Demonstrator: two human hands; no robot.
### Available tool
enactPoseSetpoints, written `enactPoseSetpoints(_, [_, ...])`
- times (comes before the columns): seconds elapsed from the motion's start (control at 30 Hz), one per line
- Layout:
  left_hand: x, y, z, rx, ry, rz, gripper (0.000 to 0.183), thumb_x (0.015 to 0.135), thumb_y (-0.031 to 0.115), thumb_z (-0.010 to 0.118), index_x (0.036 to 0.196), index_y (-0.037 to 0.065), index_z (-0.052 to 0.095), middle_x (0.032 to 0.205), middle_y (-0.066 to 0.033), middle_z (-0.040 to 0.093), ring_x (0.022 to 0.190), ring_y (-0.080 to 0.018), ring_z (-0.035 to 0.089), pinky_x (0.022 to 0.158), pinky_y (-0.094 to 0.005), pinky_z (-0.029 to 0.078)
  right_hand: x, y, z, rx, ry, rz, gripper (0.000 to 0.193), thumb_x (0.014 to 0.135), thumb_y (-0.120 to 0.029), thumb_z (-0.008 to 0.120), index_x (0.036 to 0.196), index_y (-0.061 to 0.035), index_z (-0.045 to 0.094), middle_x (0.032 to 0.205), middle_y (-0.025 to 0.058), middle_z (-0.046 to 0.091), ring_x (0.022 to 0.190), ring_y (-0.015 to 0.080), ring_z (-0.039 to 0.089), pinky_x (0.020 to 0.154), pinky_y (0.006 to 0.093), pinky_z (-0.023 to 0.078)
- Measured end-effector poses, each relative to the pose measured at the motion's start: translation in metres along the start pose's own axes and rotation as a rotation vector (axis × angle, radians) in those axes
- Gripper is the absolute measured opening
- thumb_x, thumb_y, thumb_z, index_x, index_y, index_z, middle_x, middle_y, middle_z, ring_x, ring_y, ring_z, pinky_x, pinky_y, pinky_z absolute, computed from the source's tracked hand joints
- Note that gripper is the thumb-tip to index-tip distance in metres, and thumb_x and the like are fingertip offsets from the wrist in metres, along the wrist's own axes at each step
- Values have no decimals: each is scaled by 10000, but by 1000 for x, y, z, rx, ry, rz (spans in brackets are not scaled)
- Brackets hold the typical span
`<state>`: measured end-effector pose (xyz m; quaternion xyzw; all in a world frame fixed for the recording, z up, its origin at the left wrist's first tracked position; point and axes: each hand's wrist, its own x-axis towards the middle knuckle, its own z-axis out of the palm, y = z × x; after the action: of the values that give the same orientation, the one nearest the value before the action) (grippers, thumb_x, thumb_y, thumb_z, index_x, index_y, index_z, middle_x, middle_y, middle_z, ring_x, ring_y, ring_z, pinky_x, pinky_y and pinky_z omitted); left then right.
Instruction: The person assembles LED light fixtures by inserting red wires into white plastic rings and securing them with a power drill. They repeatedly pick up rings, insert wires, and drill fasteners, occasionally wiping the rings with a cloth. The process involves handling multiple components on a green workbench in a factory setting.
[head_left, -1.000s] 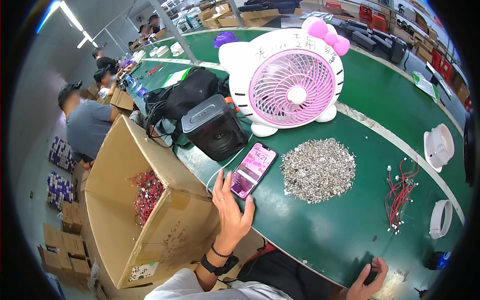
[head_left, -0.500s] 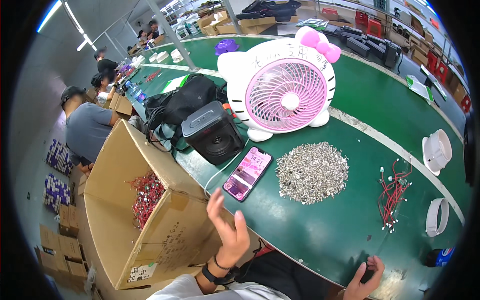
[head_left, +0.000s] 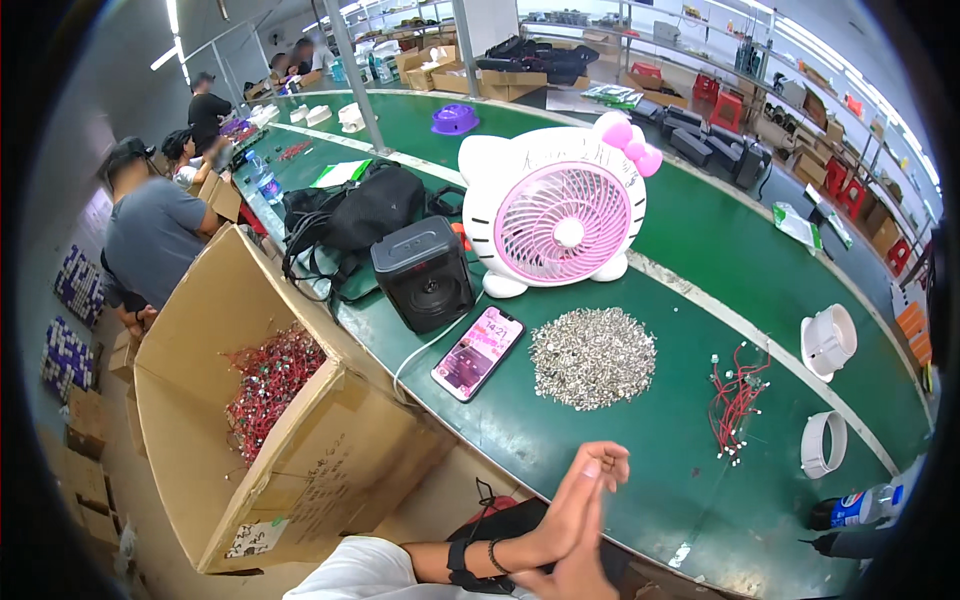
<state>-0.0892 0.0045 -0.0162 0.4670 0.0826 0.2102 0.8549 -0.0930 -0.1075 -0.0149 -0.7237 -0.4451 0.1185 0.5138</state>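
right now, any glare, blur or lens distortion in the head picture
Head view: the long green tabletop looks bowed, corners black; in head view, white ceiling tubes glare upper left; in head view, the grey-shirted co-worker's head is blurred.

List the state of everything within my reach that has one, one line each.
Left hand, against the right hand; nothing visible in its grip
Right hand, partly overlapped with the left
Phone, face up, screen lit
Fan, upright; cannot tell if running
Speaker, upright; power unclear
Cardboard box, open, red wires inside
Small metal parts, heaped loose
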Motion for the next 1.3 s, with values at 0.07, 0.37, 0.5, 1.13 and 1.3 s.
enactPoseSetpoints(0.07, [10, 8, -6, 64, 88, 92, 348, 1142, 244, 369, 1352, 3, 507, 1207, -110, 589, 1109, -189, 547, 1000, -349, 433, 2, -7, -3, 127, -10, -88, 988, 945, -586, 727, 1574, 80, 357, 1695, 374, 180, 1583, 505, 228, 1268, 574, 227])
enactPoseSetpoints(0.37, [32, 5, -47, 725, 89, 374, 279, 980, -56, 665, 1244, 4, 596, 1098, -144, 710, 778, -124, 662, 665, -276, 561, -3, 7, -80, 230, 497, 87, 412, 968, -215, 701, 1263, 29, 550, 1186, 250, 715, 1123, 327, 706, 1008, 433, 544])
enactPoseSetpoints(0.5, [42, 12, -66, 808, 25, 337, 208, 1054, 10, 598, 1259, -22, 589, 933, -106, 747, 640, -88, 638, 530, -238, 513, 47, -22, -140, 356, 590, 137, 353, 992, -127, 682, 1286, -5, 530, 1112, 174, 727, 974, 229, 717, 887, 360, 585])
enactPoseSetpoints(1.13, [59, 16, -68, 873, -92, 167, 125, 1013, 18, 629, 1124, -3, 685, 856, -73, 736, 668, -104, 629, 617, -262, 482, 230, 39, -174, 315, 370, 388, 404, 981, -208, 704, 1295, -16, 536, 1115, 110, 675, 889, 166, 698, 744, 318, 549])
enactPoseSetpoints(1.3, [68, 15, -67, 1049, -119, 278, 164, 968, 11, 646, 1125, 8, 692, 1036, -136, 740, 955, -303, 694, 873, -403, 534, 304, 79, -219, -373, -6, 314, 373, 919, -241, 732, 1159, 37, 672, 1163, 206, 730, 999, 295, 736, 874, 406, 580])
